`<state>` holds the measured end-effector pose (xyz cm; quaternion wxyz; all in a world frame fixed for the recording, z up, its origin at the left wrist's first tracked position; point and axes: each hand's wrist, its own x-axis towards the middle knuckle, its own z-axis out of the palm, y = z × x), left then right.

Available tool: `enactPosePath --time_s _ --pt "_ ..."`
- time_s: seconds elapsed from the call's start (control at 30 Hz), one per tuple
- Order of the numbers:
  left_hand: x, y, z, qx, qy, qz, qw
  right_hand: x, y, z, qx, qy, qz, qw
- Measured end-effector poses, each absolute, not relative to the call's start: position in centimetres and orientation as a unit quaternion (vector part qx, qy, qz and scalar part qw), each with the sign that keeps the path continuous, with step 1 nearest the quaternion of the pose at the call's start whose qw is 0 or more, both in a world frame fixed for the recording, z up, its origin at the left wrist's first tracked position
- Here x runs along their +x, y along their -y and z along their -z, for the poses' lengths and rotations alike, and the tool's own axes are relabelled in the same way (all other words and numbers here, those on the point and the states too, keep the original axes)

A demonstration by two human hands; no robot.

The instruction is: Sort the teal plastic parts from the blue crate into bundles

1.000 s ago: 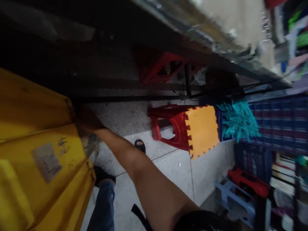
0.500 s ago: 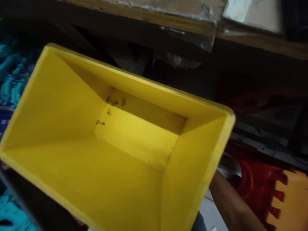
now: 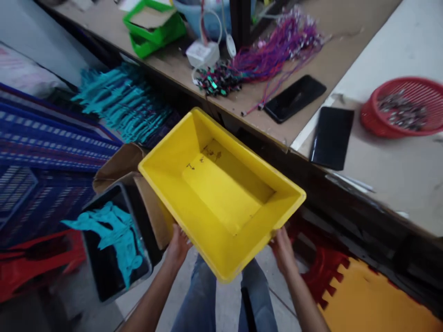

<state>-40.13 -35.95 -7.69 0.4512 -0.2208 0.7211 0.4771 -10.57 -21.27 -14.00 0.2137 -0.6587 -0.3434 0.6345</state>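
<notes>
A yellow plastic bin (image 3: 207, 203), bare inside apart from dark marks on its floor, is held tilted in front of my legs. My left hand (image 3: 179, 244) grips its near left side, the fingertips hidden beneath the wall. On the near right side my right hand (image 3: 282, 246) is closed on the bin, its fingers partly behind the rim. Left of the bin is a black tub (image 3: 117, 244) with turquoise plastic parts (image 3: 116, 230) in it. An open cardboard box (image 3: 152, 207) stands between tub and bin.
The workbench (image 3: 398, 184) carries a phone (image 3: 296, 97), a dark tablet-like slab (image 3: 332, 138), a red basket (image 3: 377, 110) of small metal parts, purple wires (image 3: 266, 55) and green trays (image 3: 152, 27). Blue crates (image 3: 51, 152) stand left. A red-and-orange stool (image 3: 367, 295) is at lower right.
The bin, which filled most of the view, now appears smaller and lower, farther from the camera. Both hands, the bench top and the black tub have come into view.
</notes>
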Motion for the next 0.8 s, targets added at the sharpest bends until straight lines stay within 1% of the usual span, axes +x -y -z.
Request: enactPosePath --time_s 0.07,0.1,0.2,0.3,0.43,0.6,0.7,0.8 --pt "-38.7 34.8 6.9 -0.194 -0.739 -0.482 0.429 -13.1 21.5 12.2 -0.673 0.266 -0.65 0.233" --pt "-38.2 34.2 6.7 -0.184 -0.754 -0.479 0.409 -14.1 21.4 11.6 -0.689 0.249 -0.637 0.239" --pt "-37.6 33.2 6.3 -0.175 -0.778 -0.481 0.363 -15.6 20.7 10.6 -0.715 0.263 -0.603 0.236" --pt "-38.6 33.5 5.2 -0.173 -0.772 -0.475 0.385 -15.3 20.4 10.2 -0.715 0.28 -0.597 0.231" --pt "-42.8 33.6 3.7 -0.18 -0.773 -0.444 0.415 -14.5 21.2 10.3 -0.733 0.279 -0.571 0.242" --pt "-48.0 30.9 4.8 -0.215 -0.768 -0.426 0.427 -14.7 21.7 11.2 -0.705 0.247 -0.607 0.27" --pt "-47.0 30.5 5.3 -0.234 -0.762 -0.442 0.412 -13.7 20.5 10.9 -0.699 0.241 -0.613 0.278" --pt "-43.4 31.8 4.2 -0.251 -0.756 -0.469 0.38 -11.9 18.4 9.9 -0.686 0.243 -0.627 0.276"
